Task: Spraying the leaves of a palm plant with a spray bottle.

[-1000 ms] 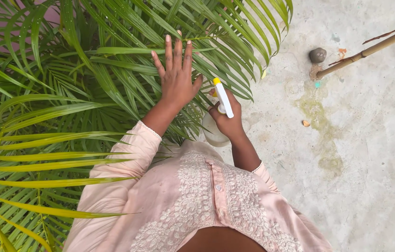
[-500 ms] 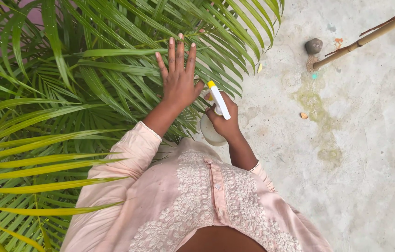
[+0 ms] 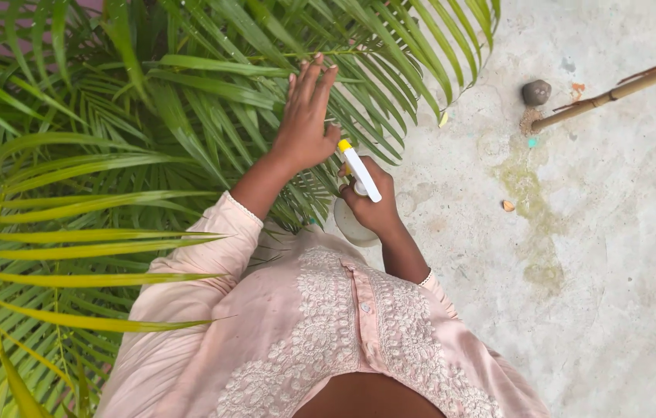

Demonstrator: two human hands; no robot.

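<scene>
Fingers [image 3: 314,81] of my left hand [image 3: 305,124] splayed flat on palm fronds [image 3: 188,116]; right hand [image 3: 370,201] clenched around white spray bottle [image 3: 359,174], nozzle just beside the leaves. Risk: frond springs away, mist lands on concrete floor [image 3: 614,271].

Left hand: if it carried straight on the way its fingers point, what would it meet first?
The left hand points up the picture into the palm fronds. Its fingertips look already at the leaflets, so more green leaflets would likely come first, though depth is hard to judge from above.
</scene>
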